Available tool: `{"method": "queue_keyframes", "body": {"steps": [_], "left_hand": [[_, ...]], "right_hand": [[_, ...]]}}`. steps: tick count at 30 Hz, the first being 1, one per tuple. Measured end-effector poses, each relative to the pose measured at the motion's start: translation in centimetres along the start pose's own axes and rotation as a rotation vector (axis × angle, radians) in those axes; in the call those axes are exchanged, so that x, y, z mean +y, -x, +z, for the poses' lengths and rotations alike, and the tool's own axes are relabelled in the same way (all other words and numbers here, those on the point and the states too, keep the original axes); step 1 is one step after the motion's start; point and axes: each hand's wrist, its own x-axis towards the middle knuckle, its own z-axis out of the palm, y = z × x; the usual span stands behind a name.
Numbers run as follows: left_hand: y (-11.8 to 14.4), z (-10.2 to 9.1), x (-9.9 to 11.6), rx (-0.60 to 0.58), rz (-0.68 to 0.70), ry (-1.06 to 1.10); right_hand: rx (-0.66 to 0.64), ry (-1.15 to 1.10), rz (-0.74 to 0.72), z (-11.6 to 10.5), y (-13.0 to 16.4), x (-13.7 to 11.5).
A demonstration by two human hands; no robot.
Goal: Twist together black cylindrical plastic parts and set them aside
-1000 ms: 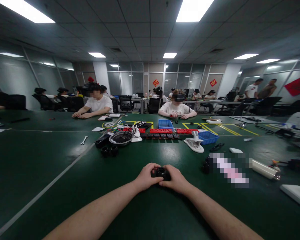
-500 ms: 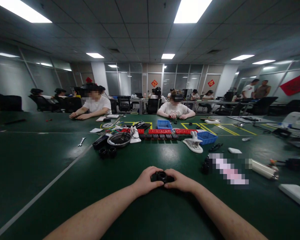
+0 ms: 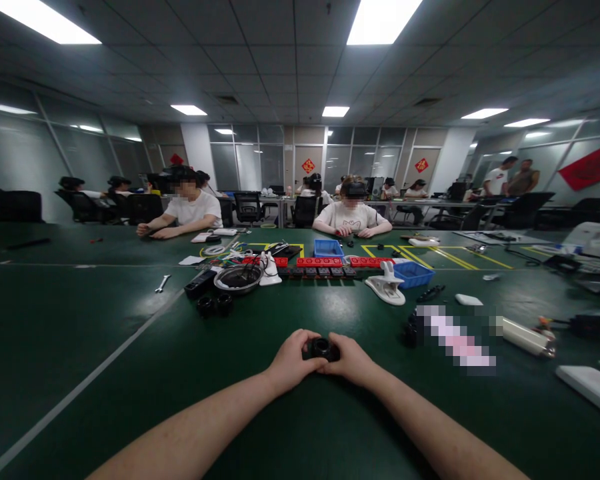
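Observation:
Both hands hold a small black round part (image 3: 322, 347) with a ring-shaped opening on top, low over the green table. My left hand (image 3: 295, 353) is closed on its left side, thumb along the near edge. From the right, my right hand (image 3: 349, 357) curls round the other side, and the two thumbs meet in front. My fingers and the dark colour hide most of the part's body. Further left, two black round pieces (image 3: 215, 305) rest beside a metal bowl-like pan (image 3: 239, 279).
An open-end wrench (image 3: 163, 284) lies at left. Red and black socket strips (image 3: 320, 263), a white clip-shaped stand (image 3: 386, 287) and a blue bin (image 3: 414, 274) stand across the middle. A cream cylinder (image 3: 525, 337) and a white flat box (image 3: 590, 393) lie right. Two people sit opposite.
My right hand has drawn in a little to the left, wrapping closer round the black part. My left hand has stayed nearly in place, and the view has shifted very slightly.

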Motion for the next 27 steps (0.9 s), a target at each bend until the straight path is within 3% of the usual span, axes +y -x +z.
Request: {"method": "queue_keyframes", "body": {"steps": [5, 12, 17, 27], "left_hand": [[0.0, -0.1, 0.0, 0.053, -0.002, 0.010], [-0.2, -0.9, -0.5, -0.108, 0.103, 0.100], [-0.3, -0.9, -0.6, -0.139, 0.101, 0.122], [-0.2, -0.9, -0.3, -0.131, 0.088, 0.080]], "right_hand": [[0.102, 0.240, 0.020, 0.2, 0.5, -1.5], [-0.134, -0.108, -0.233, -1.5, 0.5, 0.2], [-0.209, -0.238, -0.253, -1.7, 0.3, 0.8], [-0.150, -0.277, -0.120, -1.0, 0.2, 1.1]]}}
